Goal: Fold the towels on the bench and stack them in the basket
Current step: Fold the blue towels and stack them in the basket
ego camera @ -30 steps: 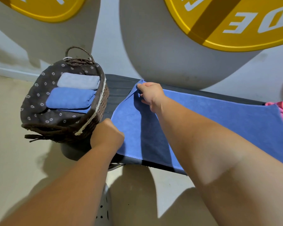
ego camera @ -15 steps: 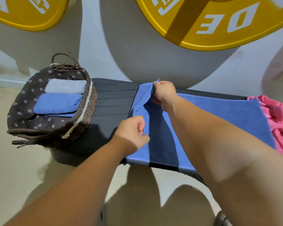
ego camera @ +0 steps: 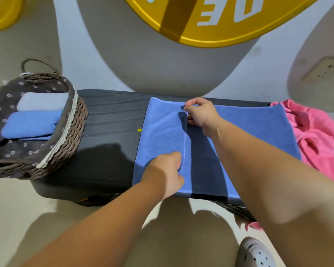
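Dark grey padded bench runs along a pale wall under a big round yellow sign. On it a blue terry-cloth towel lies spread, with its left end doubled over to the right. The right hand pinches the far corner of that flap between thumb and curled fingers. The left hand grips the near corner, fingers curled round the edge.

Half a second ago both hands were further left, and the flap had only just been lifted. It now lies wider, leaving more bare bench beside the brown woven basket at the left end (two folded towels lie inside). A crumpled pink cloth touches the towel's right end.
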